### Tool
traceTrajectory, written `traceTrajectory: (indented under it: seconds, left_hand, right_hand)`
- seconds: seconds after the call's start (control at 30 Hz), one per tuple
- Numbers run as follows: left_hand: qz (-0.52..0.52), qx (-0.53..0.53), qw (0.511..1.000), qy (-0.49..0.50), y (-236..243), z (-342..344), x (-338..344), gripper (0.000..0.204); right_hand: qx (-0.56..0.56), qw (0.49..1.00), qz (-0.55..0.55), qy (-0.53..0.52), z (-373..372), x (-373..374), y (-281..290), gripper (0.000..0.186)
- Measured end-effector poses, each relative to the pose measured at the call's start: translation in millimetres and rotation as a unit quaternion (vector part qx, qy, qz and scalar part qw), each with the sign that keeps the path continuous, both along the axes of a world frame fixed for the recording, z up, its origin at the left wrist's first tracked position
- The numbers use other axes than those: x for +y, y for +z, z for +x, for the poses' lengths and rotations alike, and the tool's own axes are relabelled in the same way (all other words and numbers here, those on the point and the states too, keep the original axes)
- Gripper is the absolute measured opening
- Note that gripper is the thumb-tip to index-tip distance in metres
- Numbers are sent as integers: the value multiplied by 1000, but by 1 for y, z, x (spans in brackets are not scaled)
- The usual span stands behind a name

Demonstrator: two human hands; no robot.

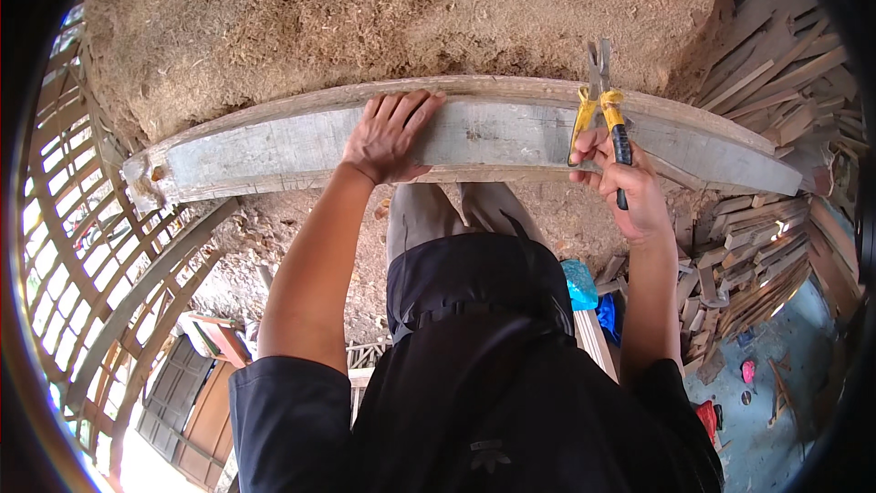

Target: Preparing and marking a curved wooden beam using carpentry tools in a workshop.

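A long, grey, weathered wooden beam [511, 131] stretches across in front of me, its edges bent by the lens. My left hand [391, 135] lies on it left of the middle, fingers stretched over the far edge and thumb toward the near side. In my right hand [630, 178] is a pair of pliers [602, 100] with yellow and black handles, held over the right part of the beam. Its metal jaws point away from me and stand slightly apart. My fingers wrap round the lower handles, partly hiding them.
Beyond the beam rises a heap of sawdust [383, 18]. Stacked wood offcuts [748, 256] lie at the right, with more scrap boards [776, 73] farther back. A slatted wooden lattice [82, 210] stands on the left. A turquoise bag [578, 285] sits near my right side.
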State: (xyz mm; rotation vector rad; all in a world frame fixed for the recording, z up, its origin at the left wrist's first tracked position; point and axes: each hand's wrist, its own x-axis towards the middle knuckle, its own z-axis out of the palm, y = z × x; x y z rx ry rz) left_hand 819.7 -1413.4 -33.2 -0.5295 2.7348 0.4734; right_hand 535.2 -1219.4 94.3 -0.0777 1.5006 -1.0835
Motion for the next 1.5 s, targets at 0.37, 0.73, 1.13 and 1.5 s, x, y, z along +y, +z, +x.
traceTrajectory:
  seconds: [0.37, 0.73, 1.13, 1.5]
  left_hand:
    - [14, 36, 999, 15, 0, -2, 1, 119]
    - [6, 49, 999, 17, -2, -1, 3, 115]
    - [-7, 63, 998, 9, -3, 2, 3, 116]
    - [-8, 83, 996, 4, -7, 2, 3, 114]
  right_hand:
    - [192, 978, -23, 80, 30, 13, 5, 34]
    - [107, 963, -240, -54, 96, 81, 22, 32]
    - [8, 929, -365, -64, 122, 85, 59, 31]
    - [139, 985, 52, 87, 149, 69, 25, 49]
